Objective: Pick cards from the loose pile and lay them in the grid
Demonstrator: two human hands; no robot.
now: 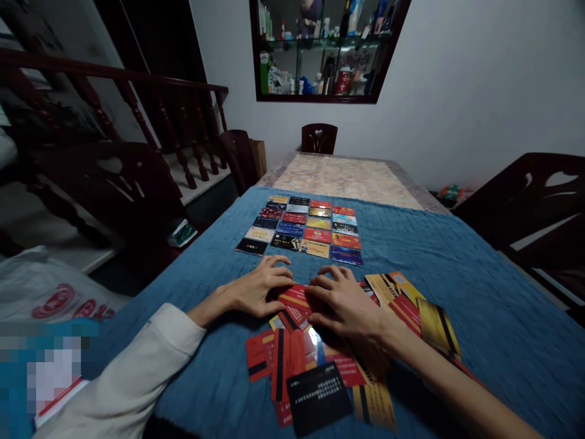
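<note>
My left hand (258, 286) pinches the left edge of a red card (295, 297) with its fingers curled. From the other side my right hand (336, 299) grips the same card by its right edge. Beneath and in front of my hands lies a loose pile of plastic cards, among them a black card (319, 396) with white print and a red card with a black stripe (280, 366). More cards spread to the right under my right forearm, including a gold card (439, 328). My right wrist and hand hide part of the pile.
Beyond my hands, several cards lie in rows, with a dark blue card (346, 255) at the near right corner. A blue cloth (205, 286) covers the near part of the table (342, 171). Dark wooden chairs (319, 139) stand around it, and a white plastic bag (50, 286) is at left.
</note>
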